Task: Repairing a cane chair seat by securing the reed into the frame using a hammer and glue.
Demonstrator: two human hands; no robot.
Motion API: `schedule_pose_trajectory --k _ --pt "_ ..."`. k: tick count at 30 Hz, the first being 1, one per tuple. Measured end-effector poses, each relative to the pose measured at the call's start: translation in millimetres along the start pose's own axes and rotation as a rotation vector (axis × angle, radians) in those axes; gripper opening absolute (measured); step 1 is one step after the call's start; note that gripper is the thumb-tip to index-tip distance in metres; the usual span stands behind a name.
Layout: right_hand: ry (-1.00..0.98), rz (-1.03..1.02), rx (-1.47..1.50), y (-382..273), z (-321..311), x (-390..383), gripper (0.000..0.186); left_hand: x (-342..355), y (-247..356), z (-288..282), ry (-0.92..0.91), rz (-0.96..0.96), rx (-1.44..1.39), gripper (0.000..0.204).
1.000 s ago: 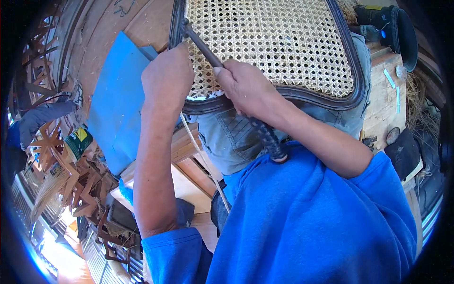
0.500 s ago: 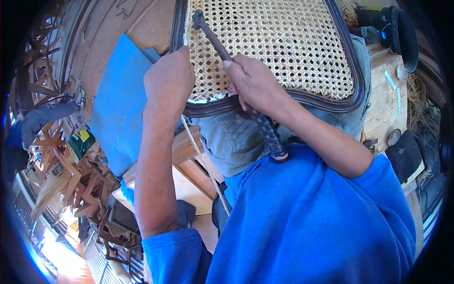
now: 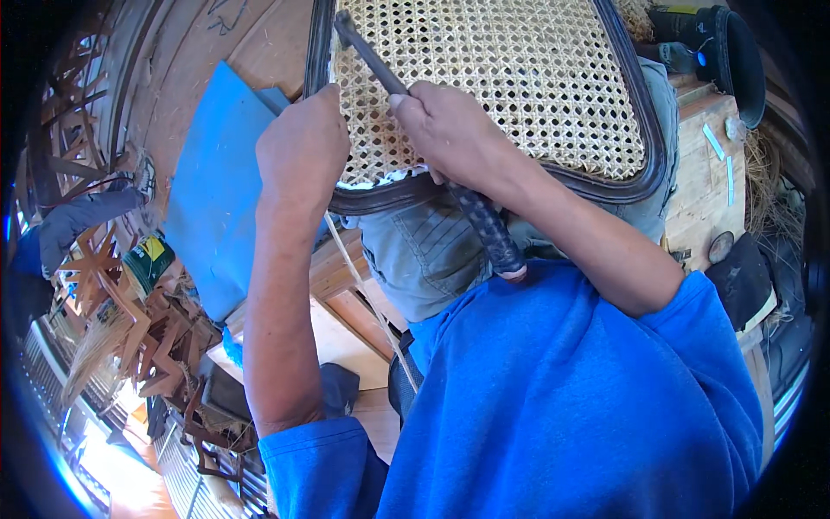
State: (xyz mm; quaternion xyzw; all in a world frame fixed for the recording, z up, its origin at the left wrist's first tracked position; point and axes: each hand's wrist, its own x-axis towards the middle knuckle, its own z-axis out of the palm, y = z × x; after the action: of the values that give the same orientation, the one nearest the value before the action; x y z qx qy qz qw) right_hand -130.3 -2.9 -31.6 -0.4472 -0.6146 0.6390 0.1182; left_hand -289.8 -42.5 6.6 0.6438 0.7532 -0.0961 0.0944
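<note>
A woven cane panel [image 3: 519, 78] in a dark wooden frame [image 3: 635, 186] rests on my lap. White glue-like stuff lies along its near left edge. My right hand [image 3: 450, 134] is wrapped round a hammer [image 3: 373, 60]. The hammer's dark head is over the panel's upper left side, and its patterned grip points back at my shirt. At the frame's left rail my left hand [image 3: 303, 143] is closed, thumb side up. A pale cane strip [image 3: 354, 268] runs up from below toward that hand and passes behind my wrist; the fingertips are hidden.
Left of the frame lies a blue sheet [image 3: 212, 190]. Wooden star shapes [image 3: 104, 259] and a green can [image 3: 147, 259] crowd the far left. At right stand a wooden bench [image 3: 705, 177], a black bucket [image 3: 739, 69] and a plastic bottle [image 3: 679, 59].
The hammer and my right hand have shifted slightly left, and the hammer head sits a bit nearer the left rail. My left hand and the frame have moved slightly left.
</note>
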Motion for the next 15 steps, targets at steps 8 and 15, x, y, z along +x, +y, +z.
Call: schedule_pose_trajectory --k 8,15 --pt "-0.178 0.067 0.032 0.5 -3.5 -3.1 0.042 -0.2 4.0 -2.3 -0.036 -0.018 0.031 0.025" --pt "-0.154 0.016 -0.064 8.3 -6.4 5.2 0.042 -37.0 15.0 -17.3 -0.093 -0.164 0.050 0.032"
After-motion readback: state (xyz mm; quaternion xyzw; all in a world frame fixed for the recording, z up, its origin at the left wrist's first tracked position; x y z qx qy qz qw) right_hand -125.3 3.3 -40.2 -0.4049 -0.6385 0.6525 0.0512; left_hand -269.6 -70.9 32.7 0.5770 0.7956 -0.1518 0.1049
